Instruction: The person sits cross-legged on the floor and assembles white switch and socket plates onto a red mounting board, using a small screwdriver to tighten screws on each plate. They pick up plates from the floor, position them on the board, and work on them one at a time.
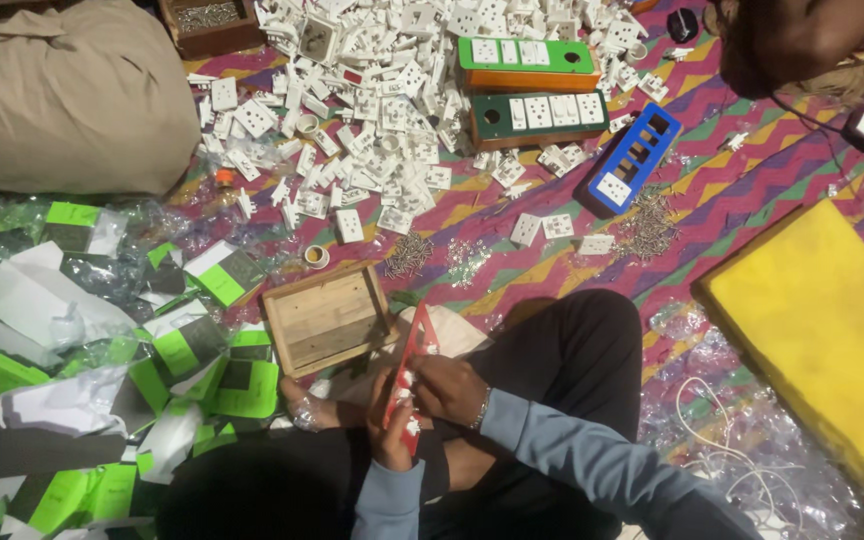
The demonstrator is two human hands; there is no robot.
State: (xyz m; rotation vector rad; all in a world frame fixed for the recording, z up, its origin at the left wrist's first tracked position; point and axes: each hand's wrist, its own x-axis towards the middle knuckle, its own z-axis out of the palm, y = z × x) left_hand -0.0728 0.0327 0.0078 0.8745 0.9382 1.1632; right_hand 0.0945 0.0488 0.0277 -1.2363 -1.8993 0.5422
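I hold a long red plastic frame (414, 350) with square cut-outs upright over my lap. My left hand (389, 432) grips its lower end. My right hand (452, 390) pinches the frame's right edge near the middle, fingers against a small white socket piece (404, 392) set into it. Both sleeves are grey-blue. I sit cross-legged in dark trousers on a zigzag-patterned cloth (732, 190).
A wooden tray (326, 318) lies just left of the frame. White socket modules (372, 110) are heaped beyond, with green (525, 62), dark green (537, 118) and blue (634, 158) frames, screw piles (408, 256), a yellow slab (822, 320), a tan sack (67, 95), green-white cartons (102, 350).
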